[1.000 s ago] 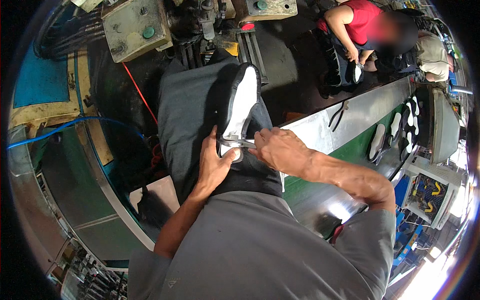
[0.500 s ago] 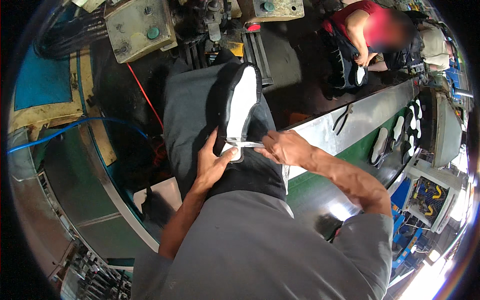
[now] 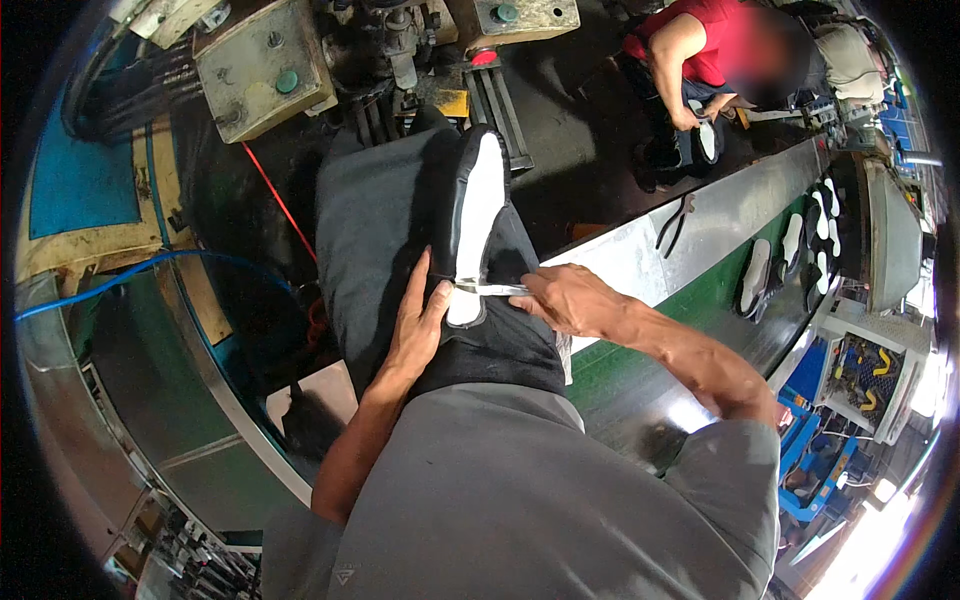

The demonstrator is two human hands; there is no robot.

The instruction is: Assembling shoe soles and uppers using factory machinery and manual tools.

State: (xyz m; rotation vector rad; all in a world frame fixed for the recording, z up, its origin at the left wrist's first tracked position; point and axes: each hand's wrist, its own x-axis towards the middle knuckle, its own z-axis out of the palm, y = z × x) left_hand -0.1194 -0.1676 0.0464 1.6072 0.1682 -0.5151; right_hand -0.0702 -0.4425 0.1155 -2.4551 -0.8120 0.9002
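Note:
A black shoe upper with a white insole facing up lies lengthwise over my dark-trousered thigh, its narrow end toward me. My left hand grips the shoe's left side near that end, thumb at the edge of the insole. From the right, my right hand is closed around a slim silver metal tool. The tool's tip lies across the narrow part of the insole, close to my left thumb. Its exact kind is too small to make out.
At the right runs a green conveyor belt with a metal edge, bearing pincers on that edge and several white-soled shoe pieces. Ahead stands a machine with a control box. A person in red holds another shoe. A blue hose crosses at left.
My left thumb has moved up from the insole's heel area to beside the tool's tip. The tool stays across the insole. The co-worker's shoe and hands have shifted, and my view has moved slightly.

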